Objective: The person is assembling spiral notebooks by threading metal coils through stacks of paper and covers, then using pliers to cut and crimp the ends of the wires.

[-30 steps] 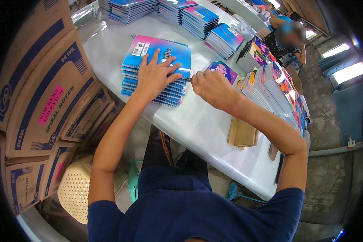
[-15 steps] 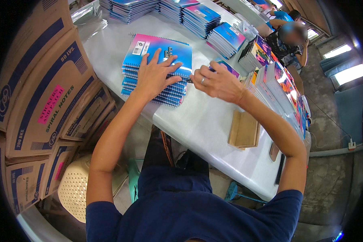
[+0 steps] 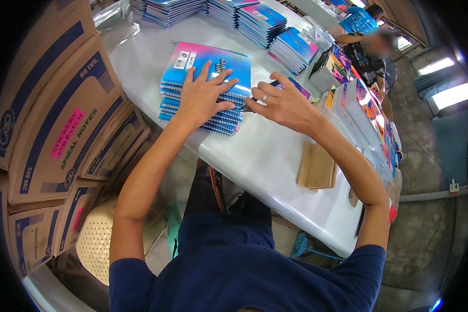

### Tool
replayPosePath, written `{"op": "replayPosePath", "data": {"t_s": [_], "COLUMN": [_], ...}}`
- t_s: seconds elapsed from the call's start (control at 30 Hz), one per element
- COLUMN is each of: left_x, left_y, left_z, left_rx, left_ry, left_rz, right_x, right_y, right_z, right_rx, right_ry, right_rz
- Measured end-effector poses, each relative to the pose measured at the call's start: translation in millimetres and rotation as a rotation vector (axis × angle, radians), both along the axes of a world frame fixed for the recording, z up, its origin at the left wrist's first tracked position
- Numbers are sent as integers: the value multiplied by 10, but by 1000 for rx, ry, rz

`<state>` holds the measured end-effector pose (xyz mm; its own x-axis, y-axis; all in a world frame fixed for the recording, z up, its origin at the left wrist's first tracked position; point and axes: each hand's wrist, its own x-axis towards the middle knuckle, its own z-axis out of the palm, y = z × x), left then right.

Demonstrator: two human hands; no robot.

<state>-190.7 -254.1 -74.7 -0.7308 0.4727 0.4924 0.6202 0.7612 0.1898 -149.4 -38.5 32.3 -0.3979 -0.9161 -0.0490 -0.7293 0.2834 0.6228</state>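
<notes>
A stack of spiral notebooks (image 3: pixel 213 127) with blue and pink covers lies on the white-covered table. My left hand (image 3: pixel 204 96) rests flat on the top notebook (image 3: pixel 234 65), fingers spread. Beside the stack's right corner, my right hand (image 3: pixel 286 106), with a ring on one finger, has its fingers curled together. A small dark tip shows between those fingers and the notebook's wire binding, but I cannot make out what it is. Just behind the right hand lies a dark blue and purple item, partly hidden by it.
More blue and pink notebook stacks (image 3: pixel 262 25) stand along the far side. Colourful books (image 3: pixel 366 112) fill the right side, and a brown wooden holder (image 3: pixel 317 166) sits near the front edge. Cardboard boxes (image 3: pixel 62 119) rise at left above a cream plastic chair (image 3: pixel 94 242). Two people sit beyond the table.
My right hand's fingers have shifted and opened slightly at the stack's corner. The left hand stays flat on the top notebook. A person in the background has lowered an arm.
</notes>
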Motion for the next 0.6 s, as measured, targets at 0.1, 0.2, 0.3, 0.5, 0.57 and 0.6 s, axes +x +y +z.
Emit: {"op": "replayPosePath", "data": {"t_s": [0.1, 0.2, 0.3, 0.5, 0.57, 0.6], "left_x": [-11, -15, -14, -1, 14, 16], "left_y": [10, -4, -6, -37, -39, -33], "left_z": [-28, -56, -41, -22, -35, -42], "left_rx": [-2, 11, 14, 7, 22, 26], "left_ry": [10, 18, 20, 36, 37, 31], "left_rz": [2, -8, -15, -20, -29, -30], "right_x": [-35, 31, 162, 236, 233, 202], "right_y": [22, -18, -60, -264, -150, -110], "right_z": [-62, -59, -185, -234, -44, -42], "right_rx": [116, 163, 91, -13, -81, -82], "right_ry": [49, 91, 53, -47, -25, -35], "right_rz": [19, 46, -76, -486, -307, -225]}}
